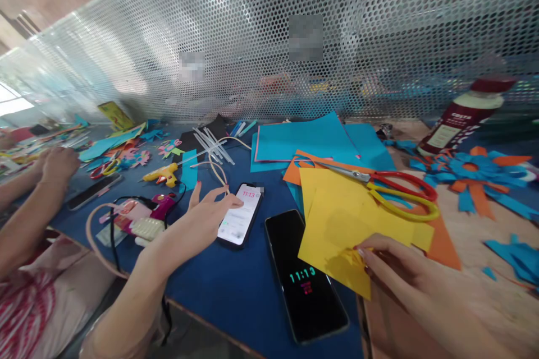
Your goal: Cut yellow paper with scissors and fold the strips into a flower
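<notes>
My left hand (pixel 206 216) reaches over a phone (pixel 241 223) with a lit white screen. Its fingers are stretched out, a fingertip at the upper part of the screen, and a pale cable (pixel 217 171) runs close behind them. My right hand (pixel 404 269) pinches a small folded piece of yellow paper (pixel 357 257) between thumb and finger. Beneath it lie yellow paper sheets (pixel 332 213), partly over a dark phone (pixel 305 286) showing the time. Scissors (pixel 396 185) with red and yellow handles rest on the sheets, blades pointing left.
Blue paper sheets (pixel 303 137) lie at the back, beside glue sticks (pixel 213 146). A yellow glue gun (pixel 166 174) and a power strip (pixel 143 224) are left. At right stand a bottle (pixel 463 115) and blue-orange paper flowers (pixel 471 171). Another person's hands (pixel 59 165) are far left.
</notes>
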`<state>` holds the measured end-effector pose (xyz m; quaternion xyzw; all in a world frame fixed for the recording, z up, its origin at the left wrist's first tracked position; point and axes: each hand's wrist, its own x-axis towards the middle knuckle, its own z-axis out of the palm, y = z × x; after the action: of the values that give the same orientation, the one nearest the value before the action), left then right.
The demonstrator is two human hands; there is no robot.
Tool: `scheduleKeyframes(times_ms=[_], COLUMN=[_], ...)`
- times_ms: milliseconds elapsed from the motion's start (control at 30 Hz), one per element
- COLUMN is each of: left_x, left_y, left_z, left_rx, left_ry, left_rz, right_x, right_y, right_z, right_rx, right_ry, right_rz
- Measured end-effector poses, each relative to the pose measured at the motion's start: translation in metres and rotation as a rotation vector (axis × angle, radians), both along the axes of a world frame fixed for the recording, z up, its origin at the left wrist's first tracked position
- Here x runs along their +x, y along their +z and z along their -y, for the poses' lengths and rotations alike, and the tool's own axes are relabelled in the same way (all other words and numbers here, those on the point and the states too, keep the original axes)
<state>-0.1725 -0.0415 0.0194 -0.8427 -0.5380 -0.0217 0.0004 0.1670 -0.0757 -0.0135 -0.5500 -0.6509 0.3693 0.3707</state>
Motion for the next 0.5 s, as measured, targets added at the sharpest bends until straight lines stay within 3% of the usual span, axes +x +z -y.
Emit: scheduleKeyframes(times_ms=[500], left_x=[0.014], left_y=[-0.002], left_z=[0.006], left_rx=[-0.05], left_ry=[-0.048], left_rz=[-0.02], right_x=[0.001], right_y=[-0.007], right_z=[-0.002], right_rx=[-0.014], right_ry=[0.032], right_rz=[-0.002])
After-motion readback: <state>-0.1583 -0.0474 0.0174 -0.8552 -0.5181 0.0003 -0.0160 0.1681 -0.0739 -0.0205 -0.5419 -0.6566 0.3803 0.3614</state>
